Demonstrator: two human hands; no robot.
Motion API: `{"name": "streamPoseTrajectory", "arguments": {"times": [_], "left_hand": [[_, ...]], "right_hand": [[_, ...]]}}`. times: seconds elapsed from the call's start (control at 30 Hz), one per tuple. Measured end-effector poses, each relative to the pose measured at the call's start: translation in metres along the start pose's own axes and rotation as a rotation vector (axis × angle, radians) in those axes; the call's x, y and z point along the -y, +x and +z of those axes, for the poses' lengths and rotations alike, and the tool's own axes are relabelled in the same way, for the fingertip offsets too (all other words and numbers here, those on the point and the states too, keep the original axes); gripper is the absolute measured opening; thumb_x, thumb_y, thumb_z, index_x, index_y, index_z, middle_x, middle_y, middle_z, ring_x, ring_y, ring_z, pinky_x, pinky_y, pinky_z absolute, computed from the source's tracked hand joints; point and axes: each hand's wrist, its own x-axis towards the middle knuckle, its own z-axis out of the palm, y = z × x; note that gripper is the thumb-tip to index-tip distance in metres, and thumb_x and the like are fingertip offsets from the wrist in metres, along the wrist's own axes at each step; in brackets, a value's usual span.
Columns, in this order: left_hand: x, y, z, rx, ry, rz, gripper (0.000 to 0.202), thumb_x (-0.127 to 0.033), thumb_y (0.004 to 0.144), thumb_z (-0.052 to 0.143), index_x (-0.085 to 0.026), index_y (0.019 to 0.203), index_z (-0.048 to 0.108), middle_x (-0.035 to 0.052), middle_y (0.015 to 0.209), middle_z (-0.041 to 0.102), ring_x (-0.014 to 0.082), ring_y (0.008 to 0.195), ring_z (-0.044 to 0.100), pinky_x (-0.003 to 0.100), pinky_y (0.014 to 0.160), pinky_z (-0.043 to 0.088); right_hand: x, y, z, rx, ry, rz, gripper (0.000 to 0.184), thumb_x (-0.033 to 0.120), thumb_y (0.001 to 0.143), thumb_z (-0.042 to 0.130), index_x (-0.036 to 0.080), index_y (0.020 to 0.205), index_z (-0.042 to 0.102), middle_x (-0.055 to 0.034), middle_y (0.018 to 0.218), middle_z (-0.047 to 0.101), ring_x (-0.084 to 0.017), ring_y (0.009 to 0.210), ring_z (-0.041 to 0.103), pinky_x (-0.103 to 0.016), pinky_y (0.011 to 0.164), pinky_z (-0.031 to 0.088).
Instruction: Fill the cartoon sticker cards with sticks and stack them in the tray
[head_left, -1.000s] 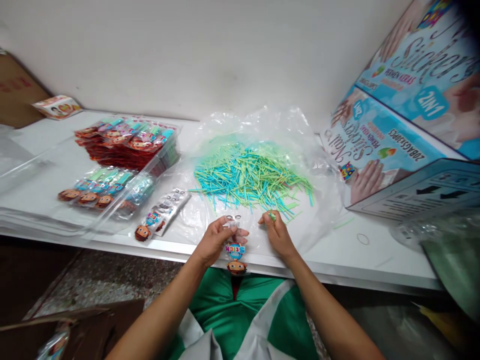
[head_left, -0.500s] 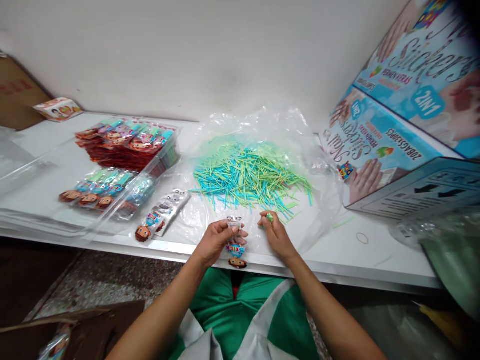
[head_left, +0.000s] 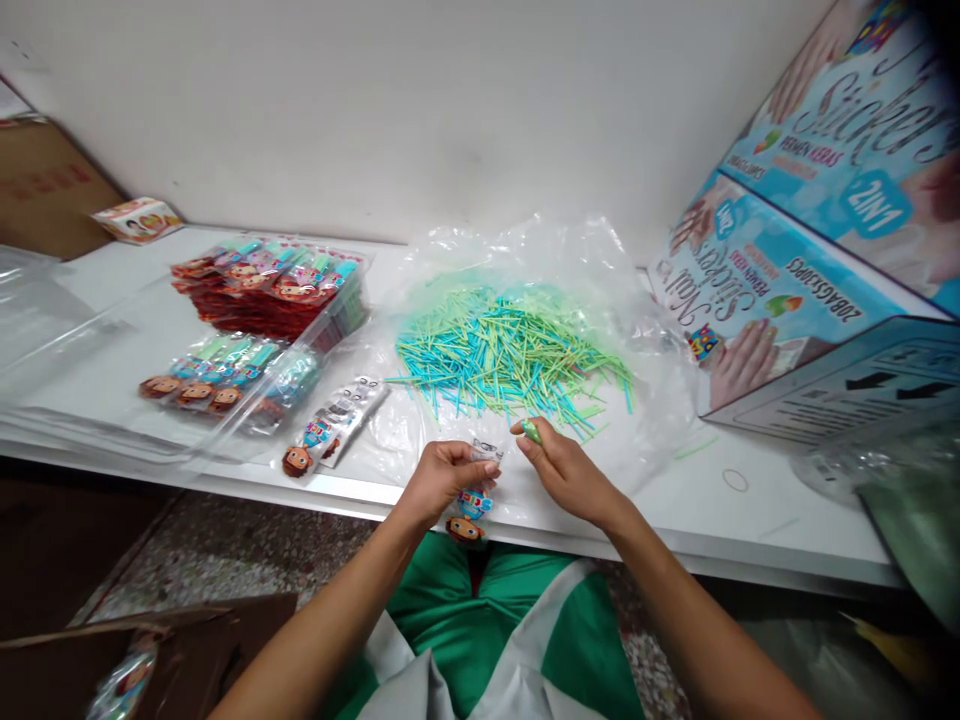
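Note:
Near the table's front edge, my left hand (head_left: 448,480) pinches a small clear packet (head_left: 470,503) printed with a cartoon head at its lower end. Just to the right, my right hand (head_left: 562,465) is closed, with a short bundle of thin green sticks (head_left: 531,431) showing between thumb and fingers. The bundle's tip is close to the packet's upper end but apart from it. Behind both hands, a heap of thin blue and green sticks (head_left: 502,350) lies on a clear plastic sheet (head_left: 652,410). Left of my left hand lie flat cartoon packets (head_left: 337,420).
A clear plastic tray (head_left: 232,425) on the left holds stacked filled packets (head_left: 255,300). A large printed carton (head_left: 795,290) stands on the right, with a rubber band (head_left: 735,480) near it. At the back left are a brown box (head_left: 52,190) and a small box (head_left: 137,219).
The packet in my left hand has tilted, its top now leaning right. My right hand has turned so the stick bundle points toward the packet. The camera view has shifted slightly.

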Motion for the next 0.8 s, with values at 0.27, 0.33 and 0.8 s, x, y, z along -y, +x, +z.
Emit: {"name": "streamPoseTrajectory", "arguments": {"times": [0.27,0.33,0.8], "left_hand": [[-0.007,-0.008,0.001,-0.05,0.389,0.171,0.021,-0.034,0.069,0.067,-0.014,0.062,0.065,0.0005,0.053,0.058,0.0104,0.046,0.049,0.021,0.047,0.036],[-0.01,-0.01,0.001,-0.043,0.488,0.204,0.022,-0.036,0.072,0.063,-0.016,0.064,0.065,-0.0004,0.052,0.057,0.0102,0.046,0.047,0.021,0.046,0.034],[-0.012,-0.014,-0.002,0.078,1.054,0.492,0.022,-0.025,0.084,0.046,-0.018,0.091,0.065,0.0055,0.084,0.067,0.0185,0.08,0.06,0.027,0.072,0.042]], "right_hand": [[0.013,0.004,-0.024,0.284,-0.12,-0.1,0.035,0.036,0.093,0.032,0.024,0.122,0.046,-0.0044,0.11,0.06,-0.018,0.095,0.056,-0.029,0.083,0.04],[0.014,0.004,-0.027,0.337,-0.135,-0.103,0.037,0.036,0.092,0.032,0.025,0.126,0.043,-0.005,0.114,0.059,-0.02,0.099,0.056,-0.03,0.084,0.04],[0.012,0.006,-0.023,0.629,-0.361,-0.075,0.06,0.038,0.091,0.032,0.008,0.142,0.019,-0.0206,0.105,0.063,-0.028,0.092,0.06,-0.033,0.071,0.042]]}}
